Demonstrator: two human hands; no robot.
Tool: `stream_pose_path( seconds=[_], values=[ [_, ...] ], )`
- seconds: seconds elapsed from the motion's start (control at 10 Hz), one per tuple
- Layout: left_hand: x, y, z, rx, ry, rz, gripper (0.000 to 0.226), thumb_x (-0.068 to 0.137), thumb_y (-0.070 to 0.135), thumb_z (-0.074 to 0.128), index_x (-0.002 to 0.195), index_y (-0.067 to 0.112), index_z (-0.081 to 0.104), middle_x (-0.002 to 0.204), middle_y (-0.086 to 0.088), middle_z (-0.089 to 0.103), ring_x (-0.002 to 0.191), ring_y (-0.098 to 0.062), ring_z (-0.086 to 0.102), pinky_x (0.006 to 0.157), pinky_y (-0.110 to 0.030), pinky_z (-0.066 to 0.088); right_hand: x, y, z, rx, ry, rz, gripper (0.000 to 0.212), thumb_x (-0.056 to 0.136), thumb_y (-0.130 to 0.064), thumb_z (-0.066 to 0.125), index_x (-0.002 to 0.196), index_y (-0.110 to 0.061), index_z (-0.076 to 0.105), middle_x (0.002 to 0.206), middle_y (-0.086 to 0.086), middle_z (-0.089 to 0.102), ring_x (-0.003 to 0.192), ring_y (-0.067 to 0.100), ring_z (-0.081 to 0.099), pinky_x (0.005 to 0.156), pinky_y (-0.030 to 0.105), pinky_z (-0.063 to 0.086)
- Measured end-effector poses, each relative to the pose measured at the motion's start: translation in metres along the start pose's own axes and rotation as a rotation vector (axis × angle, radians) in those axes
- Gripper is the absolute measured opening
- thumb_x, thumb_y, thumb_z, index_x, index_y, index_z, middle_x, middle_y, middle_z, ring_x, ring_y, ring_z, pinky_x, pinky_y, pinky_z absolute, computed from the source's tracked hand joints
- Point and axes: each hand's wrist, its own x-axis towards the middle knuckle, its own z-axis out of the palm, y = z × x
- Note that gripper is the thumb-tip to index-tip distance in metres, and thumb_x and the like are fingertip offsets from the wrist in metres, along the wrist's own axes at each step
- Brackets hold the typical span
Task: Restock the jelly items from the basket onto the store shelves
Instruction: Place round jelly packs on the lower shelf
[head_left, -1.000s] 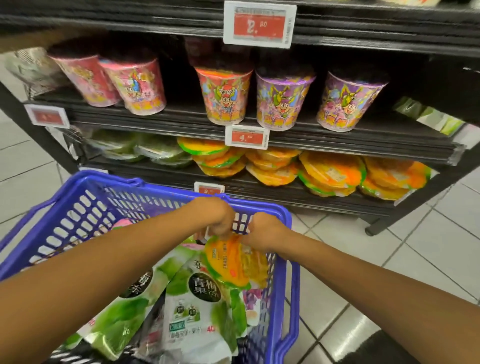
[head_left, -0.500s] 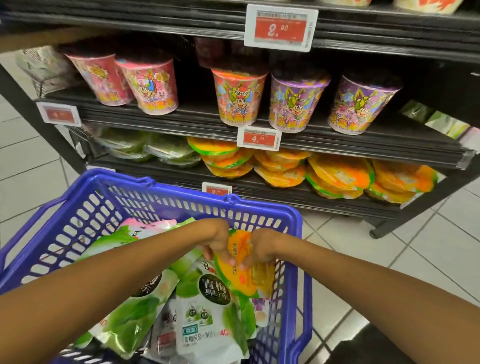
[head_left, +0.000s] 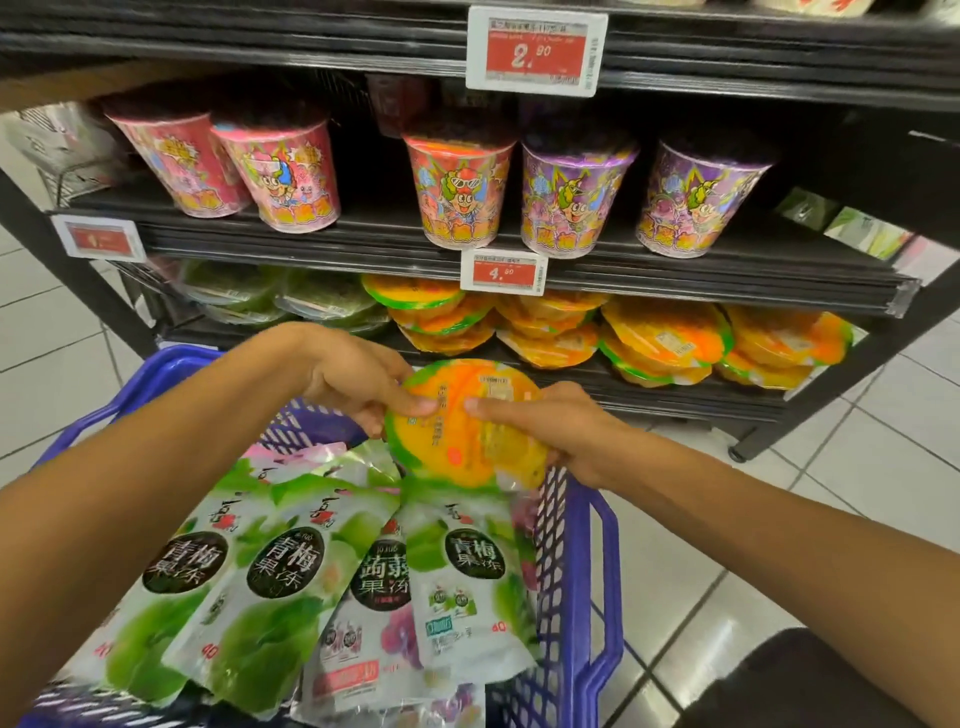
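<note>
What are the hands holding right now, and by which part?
One round orange jelly pack, held over the blue basket. The left hand grips its left rim, and the right hand grips its right rim.

Purple jelly pouch (head_left: 382, 587), sides apparently covered.

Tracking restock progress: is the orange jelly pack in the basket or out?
Out. The left hand and right hand hold the orange jelly pack above the basket.
</note>
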Motion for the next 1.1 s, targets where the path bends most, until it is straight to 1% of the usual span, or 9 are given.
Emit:
stream_pose_path(
  seconds=[0.1, 0.2, 0.3, 0.4, 0.5, 0.6, 0.9, 1.0, 1.1],
  values=[
    [0.01, 0.007, 0.003, -0.01, 0.05, 0.036, 0.047, 0.081, 0.034, 0.067, 0.116, 0.002, 0.063, 0.111, -0.013, 0.071, 0.084, -0.019, 0.065, 0.082, -0.029, 0.058, -0.006, -0.002, -0.01, 0.374, 0.064, 0.085, 0.05, 0.075, -0.027, 0.084, 0.116, -0.006, 0.066, 0.104, 0.014, 0.074, 0.093, 0.029, 0.072, 0.085, 0.044, 0.059],
    [0.018, 0.014, 0.004, 0.075, 0.102, 0.072, 0.045, 0.086, 0.024, 0.073, 0.126, 0.006, 0.061, 0.129, -0.019, 0.063, 0.12, -0.036, 0.058, 0.11, -0.055, 0.039, -0.013, -0.003, -0.02, 0.576, 0.138, 0.127, 0.039, 0.084, -0.029, 0.075, 0.118, -0.012, 0.065, 0.11, 0.014, 0.072, 0.1, 0.033, 0.07, 0.09, 0.051, 0.056],
    [0.024, 0.026, 0.006, 0.078, 0.086, 0.114, 0.047, 0.088, 0.021, 0.073, 0.131, 0.009, 0.059, 0.135, -0.017, 0.059, 0.132, -0.037, 0.049, 0.114, -0.056, 0.032, -0.019, -0.003, -0.034, 0.678, 0.207, 0.103, 0.032, 0.086, -0.034, 0.068, 0.111, -0.016, 0.062, 0.107, 0.007, 0.071, 0.095, 0.027, 0.069, 0.083, 0.04, 0.056],
    [0.031, 0.04, 0.018, -0.044, 0.126, 0.2, 0.046, 0.086, 0.019, 0.072, 0.128, 0.006, 0.06, 0.132, -0.016, 0.061, 0.128, -0.032, 0.054, 0.111, -0.049, 0.04, -0.04, -0.01, -0.041, 0.655, 0.249, 0.018, 0.02, 0.087, -0.037, 0.068, 0.093, -0.023, 0.055, 0.09, 0.002, 0.065, 0.082, 0.018, 0.064, 0.067, 0.03, 0.052],
    [0.041, 0.064, 0.041, -0.481, 0.055, 0.213, 0.028, 0.087, 0.014, 0.06, 0.111, 0.0, 0.061, 0.101, -0.013, 0.075, 0.09, -0.021, 0.074, 0.073, -0.03, 0.062, -0.034, -0.003, -0.052, 0.593, 0.404, -0.064, 0.022, 0.091, -0.039, 0.065, 0.098, -0.025, 0.05, 0.101, 0.002, 0.063, 0.091, 0.02, 0.063, 0.063, 0.032, 0.055],
    [0.053, 0.086, 0.066, -0.565, 0.103, 0.225, 0.02, 0.097, 0.013, 0.051, 0.111, 0.003, 0.06, 0.094, -0.01, 0.075, 0.083, -0.02, 0.073, 0.064, -0.027, 0.062, -0.034, 0.002, -0.064, 0.687, 0.547, -0.05, 0.024, 0.094, -0.035, 0.062, 0.106, -0.023, 0.046, 0.106, 0.005, 0.06, 0.096, 0.025, 0.062, 0.051, 0.029, 0.048],
    [0.071, 0.113, 0.087, -0.626, 0.183, 0.216, 0.026, 0.098, 0.017, 0.055, 0.123, 0.01, 0.055, 0.093, -0.01, 0.071, 0.075, -0.019, 0.071, 0.054, -0.025, 0.059, -0.018, 0.009, -0.086, 0.766, 0.712, -0.087, 0.022, 0.096, -0.031, 0.061, 0.104, -0.017, 0.046, 0.106, 0.007, 0.055, 0.1, 0.028, 0.059, 0.054, 0.035, 0.053],
    [0.077, 0.116, 0.09, -0.598, 0.23, 0.245, 0.016, 0.097, 0.017, 0.057, 0.111, 0.011, 0.059, 0.093, -0.008, 0.073, 0.078, -0.017, 0.071, 0.055, -0.023, 0.059, -0.012, 0.012, -0.091, 0.766, 0.746, -0.079, 0.019, 0.097, -0.03, 0.059, 0.105, -0.018, 0.047, 0.106, 0.008, 0.055, 0.102, 0.029, 0.06, 0.068, 0.042, 0.058],
    [0.082, 0.118, 0.093, -0.624, 0.255, 0.298, 0.004, 0.097, 0.012, 0.058, 0.094, 0.012, 0.06, 0.088, -0.008, 0.074, 0.075, -0.013, 0.071, 0.055, -0.02, 0.058, -0.004, 0.014, -0.1, 0.798, 0.781, -0.097, 0.017, 0.098, -0.029, 0.058, 0.104, -0.018, 0.047, 0.102, 0.006, 0.057, 0.097, 0.028, 0.061, 0.063, 0.039, 0.057]
  ],
)
